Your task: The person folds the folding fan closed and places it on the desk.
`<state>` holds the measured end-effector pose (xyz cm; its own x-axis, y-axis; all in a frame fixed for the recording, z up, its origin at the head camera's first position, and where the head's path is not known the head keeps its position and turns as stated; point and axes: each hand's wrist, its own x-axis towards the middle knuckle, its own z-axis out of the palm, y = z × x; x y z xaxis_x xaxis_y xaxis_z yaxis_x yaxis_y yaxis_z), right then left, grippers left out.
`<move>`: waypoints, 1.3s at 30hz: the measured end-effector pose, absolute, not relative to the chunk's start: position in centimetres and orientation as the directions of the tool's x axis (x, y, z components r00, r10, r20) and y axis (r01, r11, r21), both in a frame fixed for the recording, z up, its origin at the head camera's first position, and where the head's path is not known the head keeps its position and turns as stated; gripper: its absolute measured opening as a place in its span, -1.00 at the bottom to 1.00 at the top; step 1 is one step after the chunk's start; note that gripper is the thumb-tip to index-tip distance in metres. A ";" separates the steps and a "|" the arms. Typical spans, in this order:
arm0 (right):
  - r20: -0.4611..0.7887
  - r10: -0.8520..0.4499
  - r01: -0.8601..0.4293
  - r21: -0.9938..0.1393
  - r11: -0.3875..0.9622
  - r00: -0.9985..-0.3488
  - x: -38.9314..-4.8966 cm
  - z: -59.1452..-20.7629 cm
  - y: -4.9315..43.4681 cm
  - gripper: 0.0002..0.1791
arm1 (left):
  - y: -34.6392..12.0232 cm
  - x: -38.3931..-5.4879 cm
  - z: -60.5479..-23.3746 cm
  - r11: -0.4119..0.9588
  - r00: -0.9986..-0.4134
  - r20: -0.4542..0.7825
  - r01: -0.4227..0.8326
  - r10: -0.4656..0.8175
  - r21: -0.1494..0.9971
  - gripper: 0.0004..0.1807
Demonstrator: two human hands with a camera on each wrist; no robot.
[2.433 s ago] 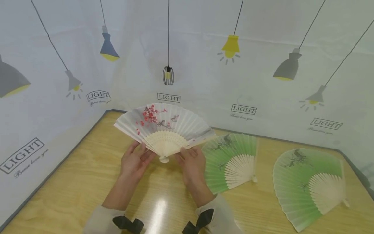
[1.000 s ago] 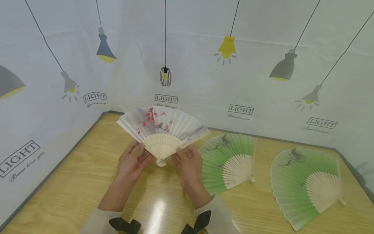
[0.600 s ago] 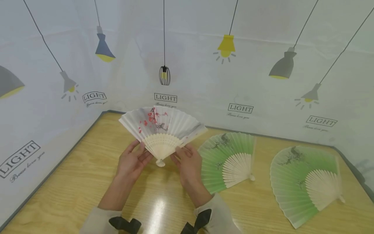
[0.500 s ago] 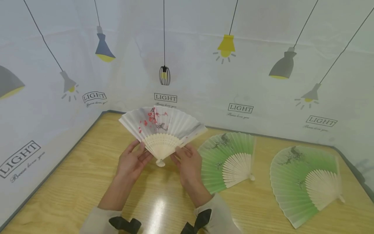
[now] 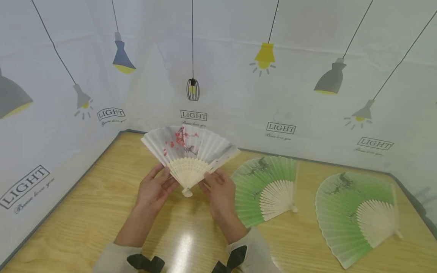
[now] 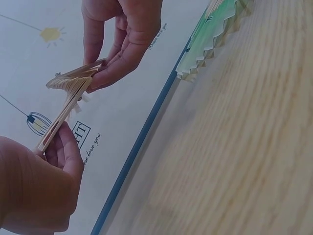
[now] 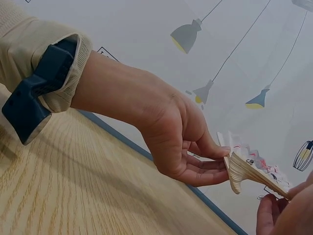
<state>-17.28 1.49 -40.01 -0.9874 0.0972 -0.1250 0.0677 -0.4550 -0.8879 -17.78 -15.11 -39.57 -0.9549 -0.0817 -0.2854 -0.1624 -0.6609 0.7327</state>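
Between my two hands is a white folding fan (image 5: 201, 142) with red blossoms, a grey branch and pale wooden ribs, spread partway and raised above the table. My left hand (image 5: 152, 189) pinches its left outer rib between thumb and fingers. The opposite outer rib is pinched by my right hand (image 5: 220, 191). In the left wrist view the ribs (image 6: 76, 88) are seen edge-on, bunched at the pivot end. The right wrist view shows the fan's ribs (image 7: 247, 171) fanned between both hands. A green folding fan (image 5: 247, 197) lies spread just right of my right hand.
Farther right on the wooden table (image 5: 78, 223), a second green fan (image 5: 334, 216) lies spread. A white backdrop (image 5: 232, 87) printed with hanging lamps stands behind the table's dark edge and along its left side.
My right hand has drawn inward toward the left, so the white fan's spread has narrowed. The fan also sits slightly lower in view. Both green fans lie where they were.
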 end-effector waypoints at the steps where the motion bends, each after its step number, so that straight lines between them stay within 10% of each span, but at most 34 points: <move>1: -0.122 0.095 0.066 -0.887 -0.456 -0.988 -17.3 -40.0 1.5 -0.67 | -15.1 -17.8 -39.6 -0.659 -0.955 -0.286 -0.163 -0.083 0.735 -0.64; 39: -0.124 0.072 0.079 -0.890 -0.449 -0.990 -17.2 -40.2 1.4 -0.62 | -15.1 -17.9 -39.9 -0.609 -0.963 -0.265 -0.178 -0.055 0.773 -0.58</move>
